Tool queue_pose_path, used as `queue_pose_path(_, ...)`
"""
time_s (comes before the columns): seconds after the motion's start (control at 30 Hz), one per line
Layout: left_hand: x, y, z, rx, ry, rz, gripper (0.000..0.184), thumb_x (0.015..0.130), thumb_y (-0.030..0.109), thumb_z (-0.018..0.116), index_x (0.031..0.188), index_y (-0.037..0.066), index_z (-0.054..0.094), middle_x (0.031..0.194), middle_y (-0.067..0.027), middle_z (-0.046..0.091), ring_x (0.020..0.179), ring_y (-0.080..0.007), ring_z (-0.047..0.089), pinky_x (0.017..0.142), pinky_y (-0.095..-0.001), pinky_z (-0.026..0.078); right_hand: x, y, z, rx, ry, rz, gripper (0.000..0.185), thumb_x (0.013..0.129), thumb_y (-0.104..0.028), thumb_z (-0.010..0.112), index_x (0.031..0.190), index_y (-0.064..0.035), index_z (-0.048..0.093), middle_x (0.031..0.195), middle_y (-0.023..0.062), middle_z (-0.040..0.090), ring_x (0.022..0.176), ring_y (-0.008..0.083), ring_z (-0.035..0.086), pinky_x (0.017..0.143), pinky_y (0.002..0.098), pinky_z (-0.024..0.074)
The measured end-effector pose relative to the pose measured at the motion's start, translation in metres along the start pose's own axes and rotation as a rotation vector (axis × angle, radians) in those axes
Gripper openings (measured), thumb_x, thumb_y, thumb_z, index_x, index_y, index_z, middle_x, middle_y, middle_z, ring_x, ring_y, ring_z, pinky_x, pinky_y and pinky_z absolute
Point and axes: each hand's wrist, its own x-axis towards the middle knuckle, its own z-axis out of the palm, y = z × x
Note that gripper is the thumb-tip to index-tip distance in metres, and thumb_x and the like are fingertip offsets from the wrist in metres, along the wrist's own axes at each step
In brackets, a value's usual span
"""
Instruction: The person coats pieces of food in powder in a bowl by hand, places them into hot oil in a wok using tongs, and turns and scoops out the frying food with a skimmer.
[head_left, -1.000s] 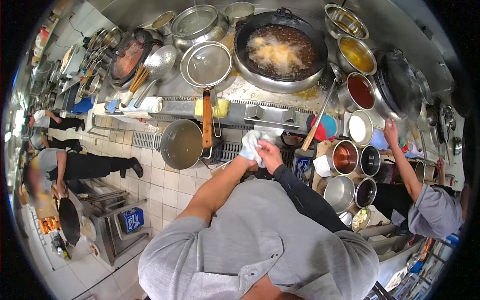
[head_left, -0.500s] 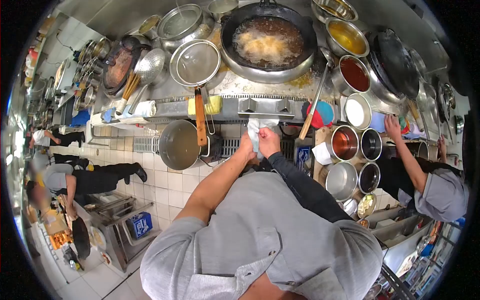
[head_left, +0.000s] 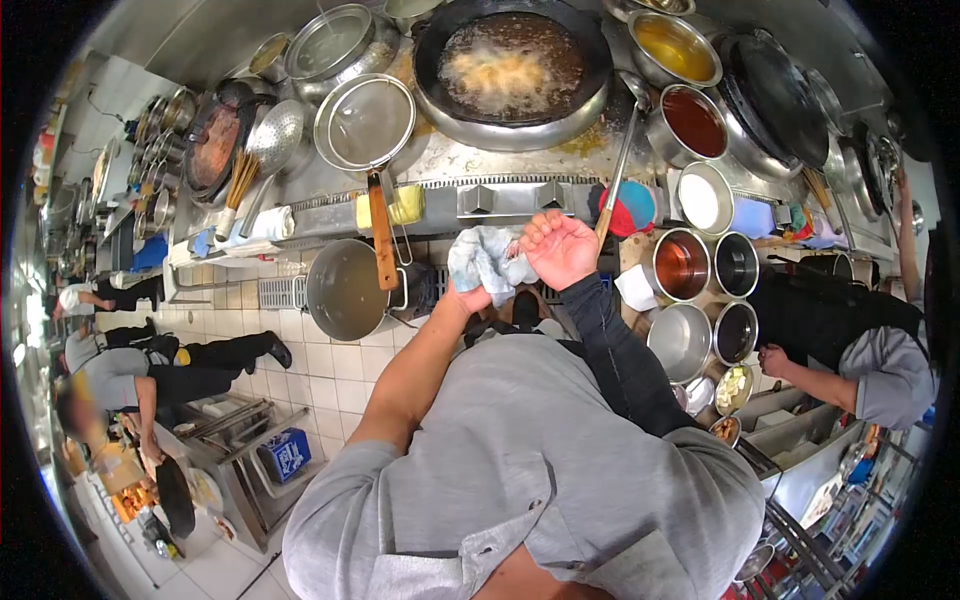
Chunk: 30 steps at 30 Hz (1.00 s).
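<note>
A pale blue and white cloth (head_left: 482, 262) is spread over my left hand (head_left: 474, 298), which grips it from below in front of my chest. Beside it, on the right, my right hand (head_left: 560, 250) is raised with the palm showing and the fingers curled apart; it looks free of the cloth. Beyond the hands is the stove's front edge (head_left: 440, 202). On the stove, food bubbles in dark oil in a large black wok (head_left: 596, 75). A wood-handled strainer (head_left: 365, 122) lies left of the wok.
A pot of cloudy liquid (head_left: 347, 290) stands left of my hands. Metal pots of sauces (head_left: 682, 264) and a ladle (head_left: 622, 160) are at the right. One co-worker (head_left: 880, 365) stands at the right, others (head_left: 120, 375) at the far left. A yellow sponge (head_left: 405, 205) lies on the stove edge.
My right hand has come off the cloth and opened. The bunched cloth has spread over my left hand. The right co-worker's arm has drawn back from the stove. The view has shifted slightly.
</note>
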Motion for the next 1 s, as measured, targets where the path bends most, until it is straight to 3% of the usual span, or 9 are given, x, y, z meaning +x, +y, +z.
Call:
queue_pose_path(0.27,0.009,-0.015,-0.003,-0.018,0.136,-0.095,0.039,0.094,0.043,0.051,0.111,0.01,0.063,0.113,-0.0077,0.067,0.103,-0.0225,0.064,0.095,-0.0421,0.051,0.004,0.024,-0.044,-0.045,0.138,0.081,0.018,0.084,-0.018,0.051,0.072,-0.0044,0.049,0.07,0.008,0.046,0.066,0.0234,0.045,0.064,0.0362,0.0393)
queue_pose_path(0.4,0.008,-0.026,-0.055,0.227,0.122,-0.088,0.035,0.097,0.038,0.052,0.114,0.009,0.063,0.115,-0.0075,0.066,0.101,-0.0224,0.065,0.096,-0.0422,0.05,0.008,0.038,-0.102,-0.524,0.323,0.159,0.018,0.089,-0.021,0.058,0.082,-0.0041,0.061,0.075,0.0075,0.062,0.074,0.0196,0.062,0.068,0.0343,0.0511)
queue_pose_path(0.5,0.009,-0.035,-0.066,0.381,0.39,-0.08,0.034,0.1,0.033,0.05,0.119,0.007,0.061,0.118,-0.0084,0.065,0.105,-0.0233,0.064,0.098,-0.0429,0.05,0.007,0.025,-0.127,-1.644,0.277,-0.13,0.022,0.091,-0.025,0.06,0.091,-0.003,0.063,0.08,0.009,0.064,0.076,0.0194,0.064,0.069,0.036,0.0521)
queue_pose_path(0.6,0.001,-0.029,-0.044,0.371,0.331,-0.091,0.037,0.102,0.03,0.046,0.126,0.005,0.058,0.123,-0.0097,0.063,0.112,-0.025,0.062,0.101,-0.0453,0.048,-0.013,0.014,-0.093,-1.87,0.451,-0.475,0.033,0.095,-0.032,0.054,0.097,0.0,0.063,0.089,0.0169,0.067,0.085,0.0209,0.068,0.071,0.0367,0.0513)
queue_pose_path(0.7,0.01,-0.025,-0.059,0.309,0.215,-0.063,0.04,0.102,0.03,0.044,0.132,0.005,0.053,0.129,-0.0107,0.06,0.118,-0.0265,0.058,0.104,-0.0459,0.046,-0.021,0.005,-0.153,-2.052,0.481,-0.277,0.043,0.097,-0.039,0.05,0.104,0.0002,0.064,0.098,0.0191,0.067,0.095,0.0237,0.067,0.077,0.039,0.0506)
queue_pose_path(0.8,0.01,-0.042,-0.041,0.384,0.337,-0.087,0.035,0.1,0.017,0.045,0.133,0.008,0.053,0.124,-0.0089,0.062,0.112,-0.0252,0.061,0.096,-0.0431,0.05,-0.024,0.037,-0.117,-0.575,0.597,0.199,0.052,0.101,-0.049,0.042,0.116,-0.0036,0.063,0.107,0.0111,0.069,0.096,0.0222,0.065,0.086,0.0382,0.0502)
queue_pose_path(0.83,0.009,-0.052,-0.05,0.485,0.308,-0.016,0.036,0.098,0.011,0.047,0.133,0.009,0.053,0.121,-0.0073,0.063,0.108,-0.023,0.062,0.092,-0.0408,0.052,-0.028,0.036,-0.103,-0.448,0.396,0.188,0.051,0.101,-0.049,0.042,0.113,-0.0045,0.064,0.107,0.0061,0.069,0.095,0.0203,0.064,0.087,0.0361,0.0502)
queue_pose_path(0.93,0.004,-0.066,-0.059,0.631,0.249,0.051,0.045,0.091,-0.005,0.05,0.133,0.01,0.054,0.112,-0.0023,0.065,0.096,-0.0162,0.065,0.082,-0.0325,0.054,-0.015,0.038,-0.164,-0.786,0.605,-0.079,0.034,0.101,-0.031,0.05,0.101,-0.0009,0.065,0.095,0.0083,0.067,0.087,0.0193,0.063,0.08,0.0353,0.0507)
queue_pose_path(1.0,-0.002,-0.071,-0.04,0.697,0.368,-0.001,0.036,0.089,-0.002,0.057,0.124,0.006,0.062,0.102,-0.0009,0.067,0.086,-0.0113,0.063,0.073,-0.0278,0.052,-0.017,0.033,-0.17,-0.856,0.724,-0.126,0.029,0.101,-0.024,0.052,0.099,0.0013,0.066,0.091,0.01,0.067,0.081,0.0187,0.062,0.075,0.0351,0.0502)
